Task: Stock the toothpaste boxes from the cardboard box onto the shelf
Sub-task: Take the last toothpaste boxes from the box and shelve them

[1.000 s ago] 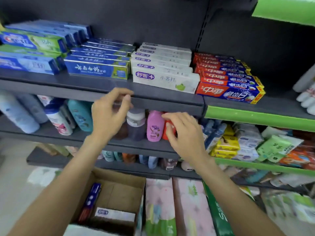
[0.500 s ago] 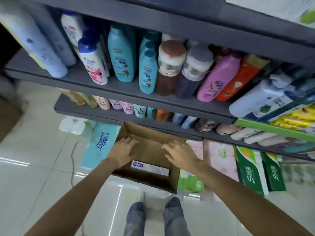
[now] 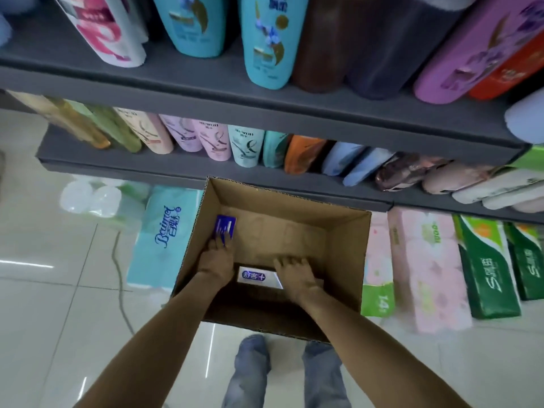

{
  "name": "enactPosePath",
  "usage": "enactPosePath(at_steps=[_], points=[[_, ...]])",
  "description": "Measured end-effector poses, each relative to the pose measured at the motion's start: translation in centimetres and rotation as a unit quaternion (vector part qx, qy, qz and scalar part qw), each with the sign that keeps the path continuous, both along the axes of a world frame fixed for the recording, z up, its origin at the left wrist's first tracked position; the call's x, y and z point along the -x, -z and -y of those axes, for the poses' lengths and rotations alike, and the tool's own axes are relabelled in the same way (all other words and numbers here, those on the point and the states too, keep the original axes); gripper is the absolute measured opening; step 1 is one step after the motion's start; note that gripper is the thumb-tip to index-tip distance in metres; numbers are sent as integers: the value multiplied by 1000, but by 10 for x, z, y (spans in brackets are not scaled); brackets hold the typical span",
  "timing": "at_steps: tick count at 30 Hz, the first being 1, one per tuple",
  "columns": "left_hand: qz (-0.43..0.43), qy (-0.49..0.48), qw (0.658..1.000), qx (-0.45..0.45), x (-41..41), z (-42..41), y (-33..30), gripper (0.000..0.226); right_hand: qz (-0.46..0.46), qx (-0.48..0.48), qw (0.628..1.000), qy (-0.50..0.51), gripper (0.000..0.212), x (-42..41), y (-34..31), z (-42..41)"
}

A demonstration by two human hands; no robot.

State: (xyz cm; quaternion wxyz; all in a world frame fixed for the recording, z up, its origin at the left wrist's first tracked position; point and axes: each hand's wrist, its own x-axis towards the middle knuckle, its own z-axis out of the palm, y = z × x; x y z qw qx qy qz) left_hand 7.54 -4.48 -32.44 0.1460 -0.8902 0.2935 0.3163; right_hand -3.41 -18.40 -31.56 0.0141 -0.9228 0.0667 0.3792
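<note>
Purple toothpaste box (image 3: 225, 227) under left hand (image 3: 215, 259) fingers (image 3: 220, 241).

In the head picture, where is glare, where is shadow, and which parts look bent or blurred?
Head view: bright streaks of glare lie on the floor tiles; the near inside of the cardboard box is in shadow; the shelf edges bow from the wide lens; bottle labels at the top look soft.

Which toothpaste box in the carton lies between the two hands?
The white toothpaste box with the purple logo; the blue toothpaste box sits against the carton's left wall.
</note>
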Motion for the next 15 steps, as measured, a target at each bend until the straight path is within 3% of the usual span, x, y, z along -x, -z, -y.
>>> enactPosePath(at_steps=[6,12,15], points=[[16,-9,999,-28,-8,18,10,73,100,32,985,136,41,-16,-4,26],[18,7,999,48,-2,35,28,75,93,24,980,175,45,-25,1,38],[24,1,999,25,-2,37,27,83,95,13,975,200,41,-23,3,35]])
